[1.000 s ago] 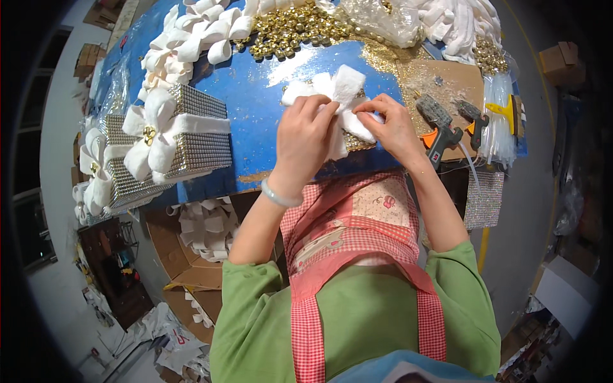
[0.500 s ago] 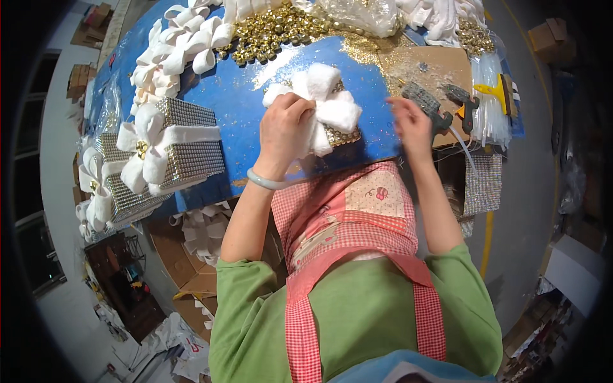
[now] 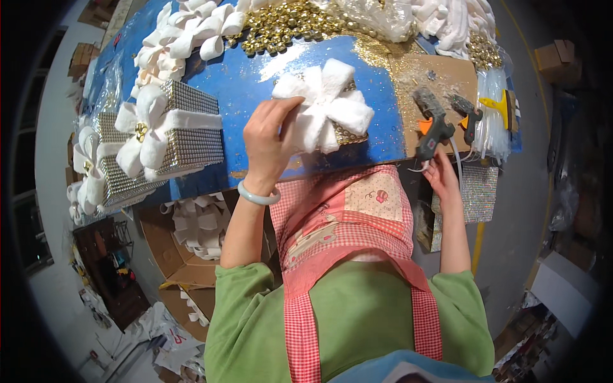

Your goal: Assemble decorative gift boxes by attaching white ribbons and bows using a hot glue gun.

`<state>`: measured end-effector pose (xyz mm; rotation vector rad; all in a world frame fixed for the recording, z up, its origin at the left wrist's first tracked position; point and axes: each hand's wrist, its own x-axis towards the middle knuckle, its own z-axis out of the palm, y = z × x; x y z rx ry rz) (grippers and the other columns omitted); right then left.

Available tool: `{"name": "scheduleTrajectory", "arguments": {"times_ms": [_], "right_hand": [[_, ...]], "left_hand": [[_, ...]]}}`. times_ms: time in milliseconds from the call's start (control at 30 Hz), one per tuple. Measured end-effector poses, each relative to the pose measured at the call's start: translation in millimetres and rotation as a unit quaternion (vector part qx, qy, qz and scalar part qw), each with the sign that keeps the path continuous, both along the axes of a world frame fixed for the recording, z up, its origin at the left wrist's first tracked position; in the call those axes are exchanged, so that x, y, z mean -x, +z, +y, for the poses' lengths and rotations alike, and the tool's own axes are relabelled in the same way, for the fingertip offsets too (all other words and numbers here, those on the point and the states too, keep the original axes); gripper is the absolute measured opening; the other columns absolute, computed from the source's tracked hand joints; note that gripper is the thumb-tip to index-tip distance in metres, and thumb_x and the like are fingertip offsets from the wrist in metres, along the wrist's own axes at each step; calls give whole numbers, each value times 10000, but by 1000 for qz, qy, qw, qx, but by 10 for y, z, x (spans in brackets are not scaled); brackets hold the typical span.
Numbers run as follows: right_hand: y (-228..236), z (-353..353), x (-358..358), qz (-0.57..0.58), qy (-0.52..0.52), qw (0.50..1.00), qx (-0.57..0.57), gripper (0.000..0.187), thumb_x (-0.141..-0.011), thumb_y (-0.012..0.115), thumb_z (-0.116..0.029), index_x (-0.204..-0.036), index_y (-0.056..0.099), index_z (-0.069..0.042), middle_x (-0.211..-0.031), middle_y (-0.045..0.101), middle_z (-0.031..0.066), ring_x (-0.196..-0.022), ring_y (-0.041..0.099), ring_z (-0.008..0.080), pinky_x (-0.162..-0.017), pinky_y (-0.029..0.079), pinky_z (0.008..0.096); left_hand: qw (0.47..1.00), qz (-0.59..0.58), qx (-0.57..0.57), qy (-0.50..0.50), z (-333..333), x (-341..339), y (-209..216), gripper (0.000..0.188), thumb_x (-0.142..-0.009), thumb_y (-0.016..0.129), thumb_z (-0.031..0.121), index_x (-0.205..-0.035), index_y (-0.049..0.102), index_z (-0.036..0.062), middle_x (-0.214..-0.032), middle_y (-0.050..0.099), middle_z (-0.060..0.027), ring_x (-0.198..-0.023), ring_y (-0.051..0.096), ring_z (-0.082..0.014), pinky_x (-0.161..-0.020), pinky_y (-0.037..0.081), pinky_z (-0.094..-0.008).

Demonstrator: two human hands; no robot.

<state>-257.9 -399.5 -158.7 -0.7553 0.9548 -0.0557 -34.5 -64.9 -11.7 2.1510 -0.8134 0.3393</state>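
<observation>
A fluffy white bow [image 3: 323,105] sits on a small box [image 3: 348,136] trimmed with gold and glittering beads, at the near edge of the blue table. My left hand [image 3: 267,137], a pale bangle on its wrist, is closed on the bow's left side; the thumb is partly hidden. To the right, a dark glue gun [image 3: 435,131] with an orange trigger lies at the table edge on a cardboard sheet. Just below its handle is my right hand [image 3: 442,173], fingers apart and slightly curled, the fingertips close to the handle's end. Whether they touch it is unclear.
Finished silvery boxes with white bows [image 3: 143,131] stand at left. Gold bells [image 3: 281,29] and loose white bows [image 3: 211,29] lie at the back. A second glue gun [image 3: 468,118], clear glue sticks [image 3: 495,137] and a yellow scraper [image 3: 498,107] are at right. Cardboard boxes [image 3: 185,255] stand below.
My right hand has moved down and right, from beside the bow to below the glue gun's handle. The gun's orange trigger now shows. My left hand has shifted slightly left on the bow.
</observation>
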Motion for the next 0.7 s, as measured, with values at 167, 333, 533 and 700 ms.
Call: {"name": "scheduleTrajectory", "arguments": {"times_ms": [167, 333, 533, 700], "right_hand": [[181, -93, -416, -176, -23, 968, -177, 539, -893, 548, -497, -1178, 547, -39, -1105, 629, 105, -942, 639, 231, -693, 563, 324], [-111, 88, -780, -295, -125, 886, -337, 313, -908, 575, -237, -1194, 553, -111, -1224, 534, 128, -795, 556, 153, -707, 489, 282], [772, 375, -601, -296, 41, 945, -132, 337, -935, 548, -288, -1214, 499, -107, -1290, 495, 167, -854, 554, 186, -759, 499, 335], [1630, 492, -736, -218, 259, 925, 169, 476, -894, 588, -337, -1220, 479, -7, -1252, 537, 202, -1169, 534, 321, -945, 461, 421]], "left_hand": [[981, 104, 113, 119, 250, 211, -189, 53, -852, 642, 68, -847, 674, 26, -724, 635, -56, -587, 540, -122, -491, 395, -250], [968, 177, 125, 124, 234, 421, -309, 124, -812, 660, 68, -934, 654, 45, -810, 597, -41, -614, 540, -103, -492, 399, -240], [963, 224, 102, 111, 214, 459, -308, 146, -777, 709, 94, -901, 657, 37, -797, 570, -48, -615, 520, -128, -532, 415, -267], [940, 278, 171, 102, 245, 382, -487, 116, -815, 682, 108, -864, 640, 12, -741, 554, -31, -615, 500, -114, -560, 401, -254]]}}
